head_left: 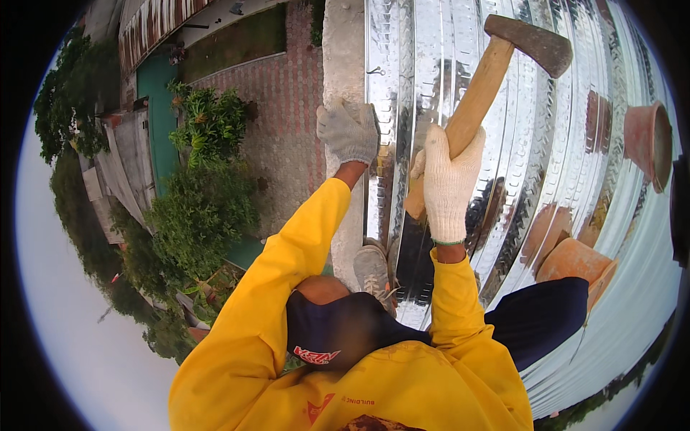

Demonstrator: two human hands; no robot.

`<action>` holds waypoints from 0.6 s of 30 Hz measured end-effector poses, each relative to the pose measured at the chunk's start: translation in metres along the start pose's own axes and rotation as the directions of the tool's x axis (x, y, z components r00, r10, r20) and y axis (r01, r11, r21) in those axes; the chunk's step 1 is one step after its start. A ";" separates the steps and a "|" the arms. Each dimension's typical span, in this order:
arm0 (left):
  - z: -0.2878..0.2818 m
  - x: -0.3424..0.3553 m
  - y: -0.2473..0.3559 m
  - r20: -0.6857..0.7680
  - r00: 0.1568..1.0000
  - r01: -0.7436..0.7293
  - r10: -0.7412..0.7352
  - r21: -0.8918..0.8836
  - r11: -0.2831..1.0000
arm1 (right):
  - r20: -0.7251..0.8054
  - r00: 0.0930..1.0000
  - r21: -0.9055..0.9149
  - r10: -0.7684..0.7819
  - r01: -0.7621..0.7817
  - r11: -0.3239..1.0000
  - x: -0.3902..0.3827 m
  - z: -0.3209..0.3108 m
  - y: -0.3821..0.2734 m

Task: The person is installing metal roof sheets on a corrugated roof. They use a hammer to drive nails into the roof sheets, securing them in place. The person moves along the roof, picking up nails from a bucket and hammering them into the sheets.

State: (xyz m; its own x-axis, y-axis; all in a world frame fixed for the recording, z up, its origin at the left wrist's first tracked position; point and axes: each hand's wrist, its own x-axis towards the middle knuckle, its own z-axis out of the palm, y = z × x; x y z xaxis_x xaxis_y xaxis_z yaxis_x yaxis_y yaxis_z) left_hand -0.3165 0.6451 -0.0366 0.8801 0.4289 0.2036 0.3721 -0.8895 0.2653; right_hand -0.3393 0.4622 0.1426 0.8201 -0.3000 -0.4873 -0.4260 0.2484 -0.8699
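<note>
My right hand [453,183], in an off-white knit glove, is closed around the wooden handle of a hatchet [480,93]. Its dark metal head points up and to the right, over the shiny ribbed metal roofing. The handle's lower end shows below my fist. In a grey glove, my left hand [348,133] appears over the pale concrete ledge [345,57] along the roof's edge. Its fingers are curled; what they hold, if anything, is hidden. A small bent metal piece [375,70] sits on the roofing ahead of my hands.
A grey shoe [372,271] stands by the ledge. Reddish clay-coloured pieces [575,266] and a round-rimmed one [648,144] lie on the roofing [532,165] at right. Left of the ledge is a drop to a paved yard [284,136] with green bushes [205,201].
</note>
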 end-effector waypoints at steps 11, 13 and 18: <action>-0.001 0.002 -0.002 0.076 0.997 -0.002 0.000 0.019 1.000 | 0.150 0.978 -0.498 -0.146 0.202 0.843 0.000 0.010 0.042; -0.004 0.000 -0.001 0.054 0.999 0.005 -0.004 -0.001 1.000 | 0.018 0.986 -0.285 -0.168 0.166 0.944 -0.007 0.011 -0.005; -0.007 0.006 0.014 0.130 0.991 0.037 -0.037 0.008 0.999 | -0.030 0.962 -0.277 -0.272 0.253 0.927 -0.005 0.022 0.083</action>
State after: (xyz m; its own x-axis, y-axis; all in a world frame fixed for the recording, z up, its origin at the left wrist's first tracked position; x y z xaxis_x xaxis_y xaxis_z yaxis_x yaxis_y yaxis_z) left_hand -0.3083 0.6366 -0.0250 0.8965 0.4377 0.0689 0.4065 -0.8743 0.2653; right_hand -0.3700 0.5046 0.0743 0.8931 -0.3840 -0.2344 -0.2930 -0.1012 -0.9507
